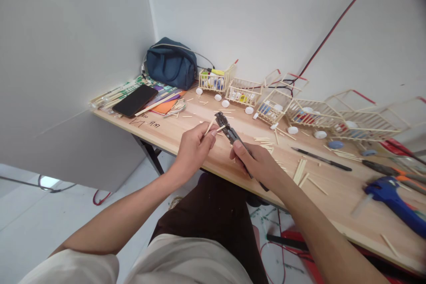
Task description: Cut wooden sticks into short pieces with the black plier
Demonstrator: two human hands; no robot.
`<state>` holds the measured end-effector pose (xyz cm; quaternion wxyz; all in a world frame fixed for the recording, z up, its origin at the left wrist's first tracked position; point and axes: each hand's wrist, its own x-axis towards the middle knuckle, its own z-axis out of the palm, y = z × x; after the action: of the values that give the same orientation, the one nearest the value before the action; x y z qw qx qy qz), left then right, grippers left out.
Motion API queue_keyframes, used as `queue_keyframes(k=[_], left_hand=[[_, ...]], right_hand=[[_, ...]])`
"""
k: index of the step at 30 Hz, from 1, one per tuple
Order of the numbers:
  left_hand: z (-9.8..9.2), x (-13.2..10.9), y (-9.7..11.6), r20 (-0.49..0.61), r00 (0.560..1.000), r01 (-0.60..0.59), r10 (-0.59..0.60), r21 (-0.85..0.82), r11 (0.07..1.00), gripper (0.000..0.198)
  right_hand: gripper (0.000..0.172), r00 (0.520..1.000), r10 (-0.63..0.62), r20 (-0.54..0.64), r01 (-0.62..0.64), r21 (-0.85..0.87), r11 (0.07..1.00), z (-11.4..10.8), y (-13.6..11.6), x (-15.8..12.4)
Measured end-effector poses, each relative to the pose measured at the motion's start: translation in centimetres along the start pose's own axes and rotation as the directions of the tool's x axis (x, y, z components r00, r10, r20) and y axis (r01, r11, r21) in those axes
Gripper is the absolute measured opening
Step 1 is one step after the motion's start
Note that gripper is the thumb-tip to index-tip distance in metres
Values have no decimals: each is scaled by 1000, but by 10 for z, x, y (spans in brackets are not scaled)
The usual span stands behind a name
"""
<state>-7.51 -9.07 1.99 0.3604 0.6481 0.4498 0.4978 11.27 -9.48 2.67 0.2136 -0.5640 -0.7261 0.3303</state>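
My left hand (196, 145) pinches thin wooden sticks (210, 125) between thumb and fingers, in front of my body above the table's front edge. Wrapped round the handles of dark metal pliers (229, 132) is my right hand (253, 159). The jaws of the pliers point up and away, close to the sticks. Whether they touch a stick I cannot tell. Short cut sticks (264, 142) lie on the table beyond and to the right of my right hand.
Several stick-built model carts (244, 92) with white wheels line the back of the wooden table (173, 131). A blue bag (171, 63), a black phone (135, 100) and orange paper (164, 105) are at left. A pen (321, 159) and a blue glue gun (392, 202) lie at right.
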Motion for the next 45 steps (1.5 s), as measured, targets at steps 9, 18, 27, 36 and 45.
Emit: queue_keyframes(k=[9,18,27,36,45], left_hand=[[-4,-4,-5,-6,988,-145,156,336,930,25],[-5,-7,-9,-62,985,-132,160,320,938,27],[-10,-5,-16,-120,992,-26,46,163,986,25],[-13,4,-27,59,990,140,-129,-517,844,27],[-11,0,-18,197,967,250,-160,-620,744,22]], right_hand=[[67,1000,-4,-17,3,-47,999,5,0,2],[63,994,-64,-86,51,-152,987,15,-1,6],[64,984,-76,-159,49,-164,985,26,-9,15],[66,1000,-13,-8,12,-77,997,7,-3,15],[54,991,-97,-97,58,-343,938,0,-10,7]])
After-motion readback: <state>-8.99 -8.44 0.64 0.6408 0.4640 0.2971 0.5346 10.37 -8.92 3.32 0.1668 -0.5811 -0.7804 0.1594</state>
